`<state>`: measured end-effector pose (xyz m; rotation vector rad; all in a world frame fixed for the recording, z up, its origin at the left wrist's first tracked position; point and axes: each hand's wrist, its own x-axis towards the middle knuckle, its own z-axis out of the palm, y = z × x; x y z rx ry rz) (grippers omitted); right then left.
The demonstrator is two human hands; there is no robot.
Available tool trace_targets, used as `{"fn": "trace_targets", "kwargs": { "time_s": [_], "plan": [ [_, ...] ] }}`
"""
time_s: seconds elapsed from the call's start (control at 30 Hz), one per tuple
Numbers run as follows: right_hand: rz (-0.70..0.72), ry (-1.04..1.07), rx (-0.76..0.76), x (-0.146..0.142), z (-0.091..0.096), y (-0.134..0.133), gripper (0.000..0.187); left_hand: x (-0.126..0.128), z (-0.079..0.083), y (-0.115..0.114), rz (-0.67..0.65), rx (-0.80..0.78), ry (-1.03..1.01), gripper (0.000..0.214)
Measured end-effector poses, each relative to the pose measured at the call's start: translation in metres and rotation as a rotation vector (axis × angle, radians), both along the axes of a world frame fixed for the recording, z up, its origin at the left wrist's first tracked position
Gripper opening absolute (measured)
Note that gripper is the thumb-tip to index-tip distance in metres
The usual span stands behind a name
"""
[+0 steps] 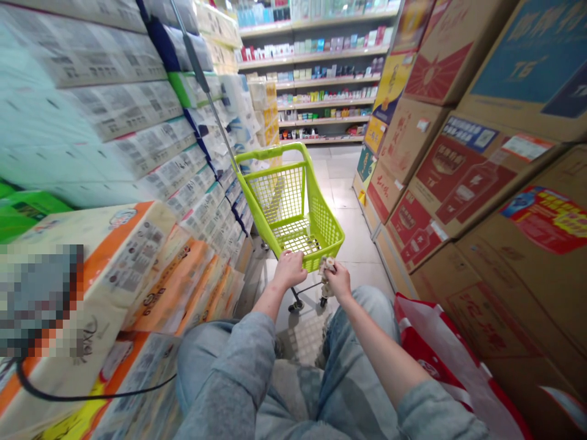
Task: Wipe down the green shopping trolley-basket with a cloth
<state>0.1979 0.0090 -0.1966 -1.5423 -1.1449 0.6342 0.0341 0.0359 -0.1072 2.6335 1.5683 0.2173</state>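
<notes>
Your left hand point(290, 270) is closed over the near rim of the lime-green shopping cart point(293, 208), fingers curled on the top edge. Your right hand point(338, 281) is clenched around a small pale crumpled object point(327, 266), which sits against the same rim at the near right corner. The object is too small and blurred to identify, and you cannot tell whether this hand also grips the rim.

The cart stands directly ahead of your knees, at 12 o'clock. Its long axis runs straight forward along the aisle, with the near end at your hands and the far end toward the back shelves. A thin grey pole point(202, 79) rises from the far left corner of the cart and leans toward 11 o'clock. Two caster wheels point(296, 305) show beneath the near end, on the tiled floor point(353, 238).

At 9 to 11 o'clock, wrapped packs of toilet paper point(114, 110) form a high stack, with orange-banded packs point(156, 281) lower down. At 1 to 4 o'clock, printed cardboard cartons point(463, 183) line the aisle. A red-and-white plastic bag point(435, 360) lies against them at 4 o'clock. Retail shelves point(316, 79) stand at the far end, at 12 o'clock.
</notes>
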Motion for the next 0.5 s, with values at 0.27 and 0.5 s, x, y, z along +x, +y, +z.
{"fn": "trace_targets", "kwargs": {
  "time_s": [0.27,0.5],
  "plan": [
    [0.020,0.391,0.013,-0.037,-0.019,0.008,0.028,0.002,0.001,0.001,-0.003,-0.001,0.013,0.024],
    [0.112,0.342,-0.076,-0.027,-0.028,0.005,0.017,-0.002,0.000,0.002,0.016,-0.009,0.026,0.026]
  ]
}}
